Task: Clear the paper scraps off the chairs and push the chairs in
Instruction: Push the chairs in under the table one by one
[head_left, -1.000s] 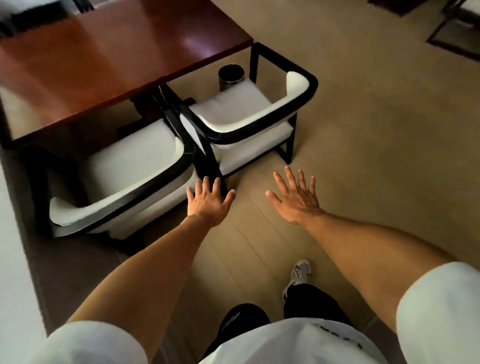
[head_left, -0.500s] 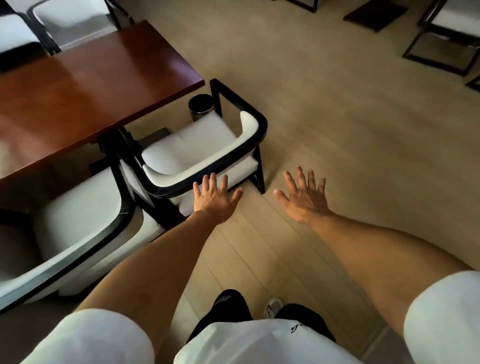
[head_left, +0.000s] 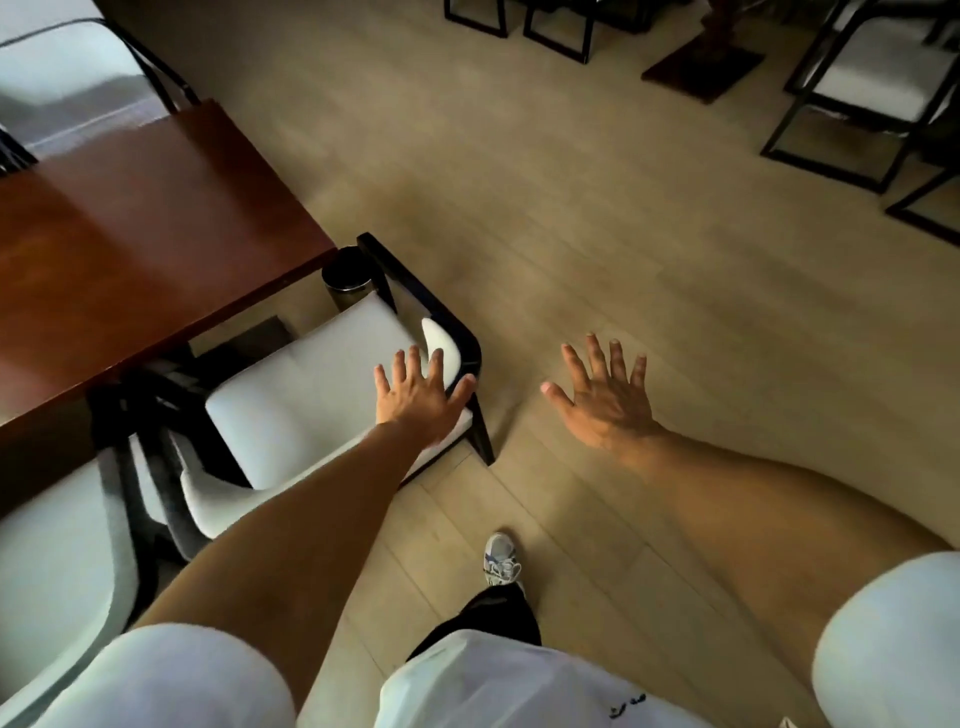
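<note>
A white-cushioned chair with a black frame (head_left: 311, 395) stands partly under the corner of the dark red wooden table (head_left: 130, 249). My left hand (head_left: 418, 400) is spread flat above that chair's back rail, fingers apart, holding nothing. My right hand (head_left: 602, 397) hovers open over the bare floor to the chair's right. A second white chair (head_left: 57, 566) sits at the lower left, also tucked at the table's edge. No paper scraps show on either seat.
A small black waste bin (head_left: 347, 275) stands on the floor by the table corner, beside the chair. More black-framed chairs (head_left: 872, 88) stand at the far right and top. Another white chair (head_left: 67, 78) is beyond the table. My shoe (head_left: 501, 558) is on the floor.
The view has swung right and away from the table, so the chairs slid toward the left. Both hands stay spread and empty; my left hand now lies over the right chair's back.
</note>
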